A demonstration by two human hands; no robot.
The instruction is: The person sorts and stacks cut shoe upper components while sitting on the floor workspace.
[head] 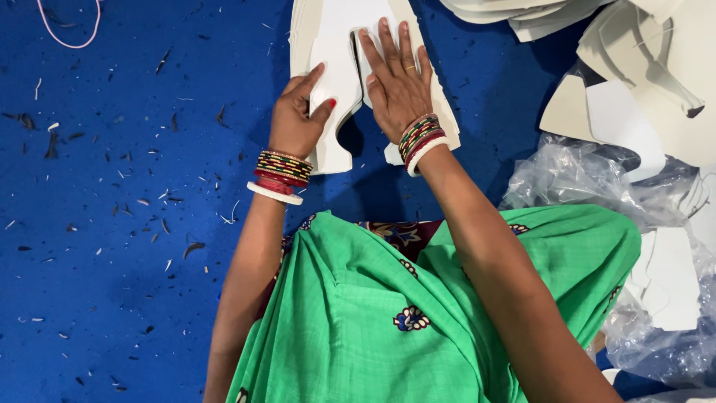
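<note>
The left hand [294,119] pinched the top white cut sheet [335,97] while the right hand [397,82] pressed flat, fingers spread, on the stack [440,112]; squaring edges seemingly called for care.

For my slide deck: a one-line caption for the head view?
Left hand grips a white cut sheet while right hand presses flat, over blue cloth.

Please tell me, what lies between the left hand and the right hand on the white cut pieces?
In the head view, only the white cut pieces lie between the left hand and the right hand; a dark curved notch shows there.
</note>
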